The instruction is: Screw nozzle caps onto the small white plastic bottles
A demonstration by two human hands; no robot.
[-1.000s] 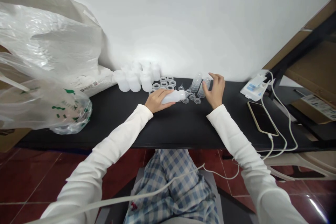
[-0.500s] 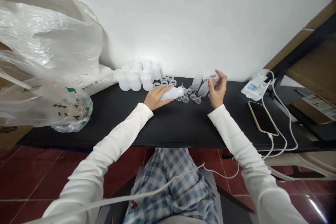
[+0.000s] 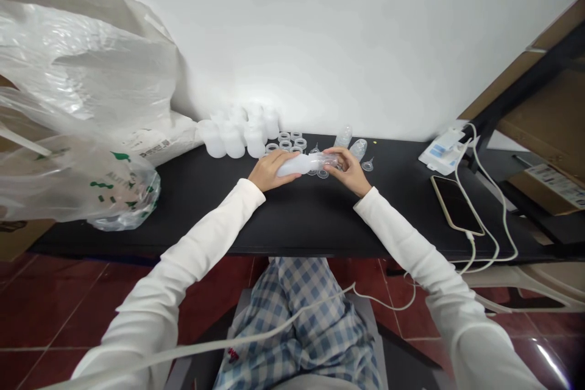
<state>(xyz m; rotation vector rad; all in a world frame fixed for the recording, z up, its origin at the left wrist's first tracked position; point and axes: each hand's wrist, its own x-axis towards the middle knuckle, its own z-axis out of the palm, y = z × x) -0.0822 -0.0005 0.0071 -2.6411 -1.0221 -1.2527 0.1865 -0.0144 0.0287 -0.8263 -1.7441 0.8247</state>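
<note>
My left hand (image 3: 269, 170) is wrapped round a translucent white baby bottle (image 3: 292, 165) that lies on its side above the table, neck to the right. With its fingertips my right hand (image 3: 350, 172) grips a clear dome cap (image 3: 328, 159), which meets the bottle's neck end. Just behind my right hand stand two stacks of clear caps, one at the wall (image 3: 343, 136) and one nearer (image 3: 359, 148). Clear nipples lie around, one (image 3: 368, 164) right of the hand. White rings (image 3: 285, 145) sit in a group behind the bottle.
Several white bottles (image 3: 234, 139) stand against the wall at the left. Large plastic bags (image 3: 123, 177) fill the table's left end. To the right lie a phone (image 3: 457, 205) with a cable and a white power strip (image 3: 442, 149).
My right hand has moved left from the cap stacks, bringing a clear cap onto the bottle's neck end. My left hand holds the bottle in nearly the same place.
</note>
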